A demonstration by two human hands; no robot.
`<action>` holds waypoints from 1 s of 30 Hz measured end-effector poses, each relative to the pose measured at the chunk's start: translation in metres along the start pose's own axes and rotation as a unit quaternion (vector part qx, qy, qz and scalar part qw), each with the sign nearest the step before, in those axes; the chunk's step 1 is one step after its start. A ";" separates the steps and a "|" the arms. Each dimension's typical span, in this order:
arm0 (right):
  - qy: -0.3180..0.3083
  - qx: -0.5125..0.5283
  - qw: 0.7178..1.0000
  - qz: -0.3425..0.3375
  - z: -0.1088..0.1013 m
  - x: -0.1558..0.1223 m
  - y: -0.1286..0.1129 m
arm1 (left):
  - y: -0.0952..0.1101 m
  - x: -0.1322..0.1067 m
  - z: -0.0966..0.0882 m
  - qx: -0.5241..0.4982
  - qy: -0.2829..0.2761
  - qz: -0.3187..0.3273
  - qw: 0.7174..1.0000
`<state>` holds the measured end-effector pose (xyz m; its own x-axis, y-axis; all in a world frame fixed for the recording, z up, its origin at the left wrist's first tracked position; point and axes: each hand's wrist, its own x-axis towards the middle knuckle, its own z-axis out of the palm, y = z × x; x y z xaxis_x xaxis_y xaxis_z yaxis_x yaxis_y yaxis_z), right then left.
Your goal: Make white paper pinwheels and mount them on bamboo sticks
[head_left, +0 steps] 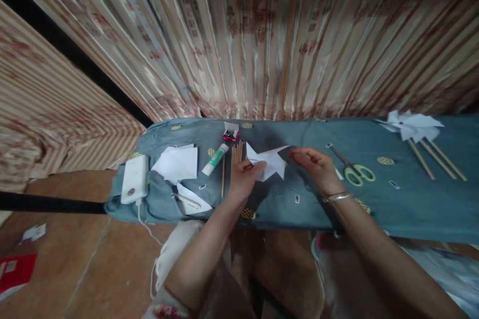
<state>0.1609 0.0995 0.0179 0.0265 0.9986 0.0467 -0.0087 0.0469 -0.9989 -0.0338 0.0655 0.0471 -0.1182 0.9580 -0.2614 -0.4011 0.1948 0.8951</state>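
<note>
A long, cloth-covered tabletop [419, 214], teal with yellow pineapple motifs [385, 160], runs across the middle of the frame to its right edge. At its left end lies a white box-shaped device [134, 179] with a cable [139, 211], then white paper sheets [183, 159] and, below them, a pointed paper piece [200, 199]. Left of centre are a glue stick [215, 159], wooden sticks [235, 152] and a small red box [230, 132]; right of centre, scissors [351, 166]; far right, white pinwheels [415, 124] on sticks.

Left fingers [256, 169] in a pinch, right fingers [302, 155] curled
</note>
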 end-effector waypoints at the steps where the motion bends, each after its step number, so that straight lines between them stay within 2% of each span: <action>1: -0.019 -0.045 0.998 -0.028 0.003 0.007 0.002 | 0.001 0.000 0.000 -0.009 0.002 0.003 1.000; 3: -0.065 -0.156 0.981 -0.091 0.013 0.023 0.002 | 0.003 0.000 -0.001 -0.025 0.000 0.003 1.000; 5: -0.094 -0.215 0.964 -0.126 0.032 0.043 -0.002 | 0.007 0.001 -0.002 -0.033 -0.001 0.005 0.999; 9: -0.143 -0.301 0.925 -0.181 0.086 0.085 -0.015 | 0.027 0.009 -0.011 -0.060 0.039 0.048 0.996; 14: -0.187 -0.403 0.874 -0.198 0.149 0.120 -0.020 | 0.061 0.024 -0.030 -0.112 0.116 0.117 0.980; 18: -0.211 -0.444 0.850 -0.191 0.171 0.130 -0.016 | 0.073 0.028 -0.038 -0.103 0.124 0.124 0.979; 21: -0.221 -0.444 0.849 -0.181 0.176 0.134 -0.014 | 0.074 0.027 -0.037 -0.111 0.117 0.134 0.978; 24: -0.223 -0.420 0.863 -0.170 0.180 0.139 -0.011 | 0.072 0.025 -0.035 -0.113 0.120 0.134 0.977; 30: -0.194 -0.290 0.928 -0.130 0.187 0.149 0.000 | 0.064 0.024 -0.035 -0.110 0.115 0.127 0.979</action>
<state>-0.0219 0.2529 0.0264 -0.4103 0.8952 0.1739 0.4899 0.3773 -0.7859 -0.0947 0.0940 0.0857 -0.4303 0.8921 -0.1380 -0.5157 -0.1174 0.8487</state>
